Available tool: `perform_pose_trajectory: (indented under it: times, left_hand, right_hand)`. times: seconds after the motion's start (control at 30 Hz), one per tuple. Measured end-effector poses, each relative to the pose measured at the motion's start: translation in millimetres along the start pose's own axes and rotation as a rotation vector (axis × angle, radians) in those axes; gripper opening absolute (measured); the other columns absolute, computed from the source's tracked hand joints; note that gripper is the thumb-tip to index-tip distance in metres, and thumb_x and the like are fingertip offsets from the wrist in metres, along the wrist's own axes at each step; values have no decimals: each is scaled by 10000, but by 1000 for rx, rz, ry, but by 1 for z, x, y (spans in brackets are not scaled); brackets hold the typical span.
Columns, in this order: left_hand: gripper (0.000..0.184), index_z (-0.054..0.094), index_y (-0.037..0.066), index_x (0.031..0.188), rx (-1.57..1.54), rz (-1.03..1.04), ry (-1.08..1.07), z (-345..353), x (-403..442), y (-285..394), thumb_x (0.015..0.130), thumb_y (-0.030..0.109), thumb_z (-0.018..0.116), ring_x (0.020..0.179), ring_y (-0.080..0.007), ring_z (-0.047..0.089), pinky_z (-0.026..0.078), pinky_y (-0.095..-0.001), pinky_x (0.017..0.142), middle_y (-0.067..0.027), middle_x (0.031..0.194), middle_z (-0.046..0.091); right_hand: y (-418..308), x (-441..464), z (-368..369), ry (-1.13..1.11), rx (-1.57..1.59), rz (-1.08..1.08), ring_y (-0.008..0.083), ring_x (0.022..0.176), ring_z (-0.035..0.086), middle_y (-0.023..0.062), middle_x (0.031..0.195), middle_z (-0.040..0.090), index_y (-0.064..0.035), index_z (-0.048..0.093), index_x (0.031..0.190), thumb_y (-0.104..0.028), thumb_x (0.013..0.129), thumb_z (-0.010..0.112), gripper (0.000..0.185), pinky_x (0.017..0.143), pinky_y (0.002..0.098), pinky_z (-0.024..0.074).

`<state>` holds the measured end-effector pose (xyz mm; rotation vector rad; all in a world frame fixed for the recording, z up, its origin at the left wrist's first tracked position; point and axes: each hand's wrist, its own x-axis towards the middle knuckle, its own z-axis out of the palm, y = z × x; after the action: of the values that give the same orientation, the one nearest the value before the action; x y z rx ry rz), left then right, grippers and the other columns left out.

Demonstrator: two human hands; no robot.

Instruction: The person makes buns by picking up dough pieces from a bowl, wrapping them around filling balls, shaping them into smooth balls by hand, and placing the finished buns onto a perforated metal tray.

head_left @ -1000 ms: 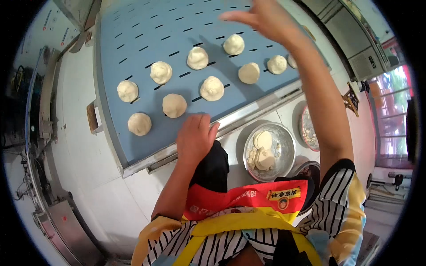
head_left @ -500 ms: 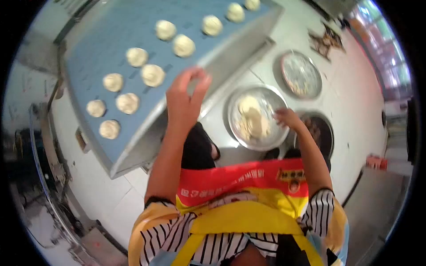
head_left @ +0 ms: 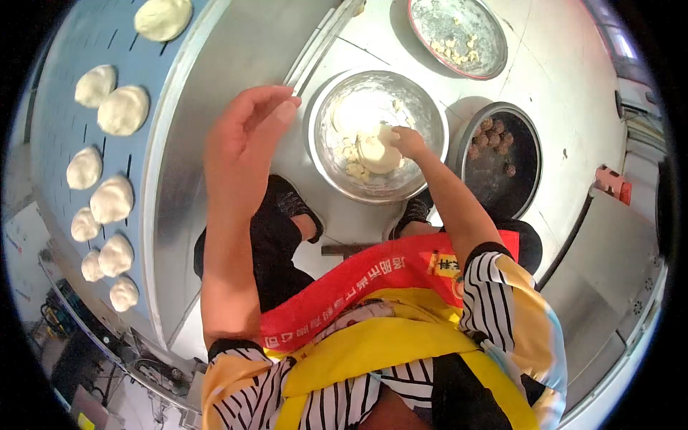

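Fingertips of the right hand (head_left: 407,142) meet the right edge of a flat dough disc (head_left: 377,155); from my end I cannot tell whether they pinch it. That disc lies in the steel bowl (head_left: 423,107), beside dough scraps (head_left: 357,171). I see the right forearm crossing the bowl's near right rim. On the left hand (head_left: 247,136), thumb and fingers curve with a gap between, just left of the bowl. Further left runs the long edge of a blue tray (head_left: 50,122) with dough rounds (head_left: 123,111). To the right I get only a narrow gap before the black pan (head_left: 494,183) of brown balls (head_left: 492,137); white floor tiles (head_left: 562,132) spread wider beyond it.
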<state>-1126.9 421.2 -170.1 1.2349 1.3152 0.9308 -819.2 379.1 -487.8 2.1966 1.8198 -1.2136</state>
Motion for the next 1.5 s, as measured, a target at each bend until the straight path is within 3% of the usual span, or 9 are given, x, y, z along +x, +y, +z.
perform_pose_trajectory:
  times: [0.2, 0.43, 0.5, 0.67, 0.77, 0.9, 1.1, 1.3, 1.5]
  left_hand:
    - [240, 595, -9, 1075, -1, -6, -55, 0, 1, 6, 860, 97, 578, 977, -164, 596, 432, -291, 902, -103, 1016, 652]
    - [294, 572, -49, 1089, -5, -121, -99, -6, 0, 8, 837, 102, 585, 1019, -208, 593, 422, -328, 937, -154, 1059, 635]
    - [253, 585, -36, 1073, -69, -133, -109, -9, 0, 8, 830, 35, 602, 803, -136, 602, 447, -246, 719, -101, 1017, 625]
    - [277, 575, -45, 1082, -70, -127, -147, -12, 1, 6, 827, 60, 603, 895, -170, 584, 420, -284, 828, -131, 1033, 620]
    - [242, 598, -10, 1058, -76, -86, -151, -12, -1, 4, 816, -8, 615, 617, -78, 584, 437, -198, 590, -66, 946, 620]
    - [232, 600, -11, 1051, -45, -132, -161, -15, -6, 5, 820, -6, 612, 621, -78, 590, 436, -199, 583, -60, 935, 623]
    - [221, 598, -14, 1051, -66, -144, -138, -11, -7, 10, 831, 6, 609, 619, -85, 608, 440, -199, 580, -66, 892, 626]
    - [216, 603, -14, 1042, -54, -178, -164, -10, -7, 10, 829, 15, 613, 609, -95, 615, 442, -200, 578, -62, 884, 627]
    - [223, 609, -10, 1036, -13, -125, -184, -10, -9, 6, 815, 15, 623, 624, -97, 618, 446, -205, 579, -56, 861, 623]
  right_hand:
    - [-31, 67, 14, 84, 196, 1, 345, 1056, 578, 187, 1123, 617, -104, 542, 1254, -287, 800, 670, 506, 924, 400, 451]
    - [-71, 118, 25, 106, -179, -76, 266, 1187, 479, 72, 1281, 531, -189, 559, 1219, -248, 795, 636, 435, 965, 463, 398]
    - [-78, 118, 19, 133, -247, -97, 268, 1162, 485, 75, 1245, 545, -170, 573, 1185, -226, 776, 651, 420, 955, 461, 396]
    - [-72, 104, 21, 87, -382, -171, 276, 1093, 502, 84, 1166, 569, -125, 607, 1087, -206, 738, 684, 367, 902, 453, 408]
    - [-60, 82, 35, 206, -393, -348, 283, 1028, 524, 87, 1148, 573, -122, 619, 1067, -204, 740, 687, 344, 869, 454, 420]
    - [-33, 66, 40, 493, 87, -126, 309, 1045, 538, 108, 1144, 581, -114, 622, 1094, -211, 756, 689, 358, 900, 438, 444]
    - [13, 46, 40, -24, 58, 309, 298, 1105, 541, 119, 1154, 574, -120, 597, 1172, -353, 784, 670, 458, 912, 412, 462]
    - [-10, 32, 38, 157, -317, 153, 313, 1141, 512, 96, 1168, 563, -146, 576, 1203, -333, 760, 697, 496, 956, 448, 419]
    - [-18, 74, 37, 259, 37, -119, 278, 1194, 485, 101, 1270, 534, -142, 534, 1249, -254, 764, 700, 525, 995, 417, 398]
